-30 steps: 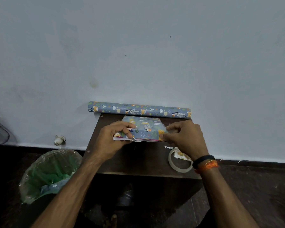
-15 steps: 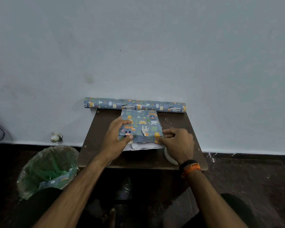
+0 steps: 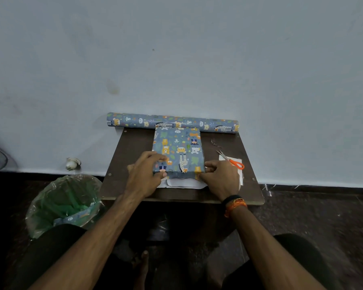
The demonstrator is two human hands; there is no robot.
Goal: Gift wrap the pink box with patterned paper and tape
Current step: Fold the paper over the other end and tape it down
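Note:
The box (image 3: 179,149), covered in blue animal-patterned paper, lies flat on a small dark brown table (image 3: 134,143). No pink shows. White paper flaps (image 3: 182,183) stick out from its near end. My left hand (image 3: 146,174) grips the near left corner, thumb on top, fingers curled at the edge. My right hand (image 3: 220,177) pinches the near right corner. A roll of the same paper (image 3: 172,123) lies along the table's far edge against the wall. The tape is hidden.
Orange-handled scissors (image 3: 232,161) lie on white paper scraps (image 3: 237,162) at the table's right side. A bin with a green liner (image 3: 65,204) stands on the floor to the left. A pale wall rises behind the table. My legs are below.
The box, held tilted above the table a second ago, now lies flat and further back. Both hands have shifted to its near corners. The scissors have come into view.

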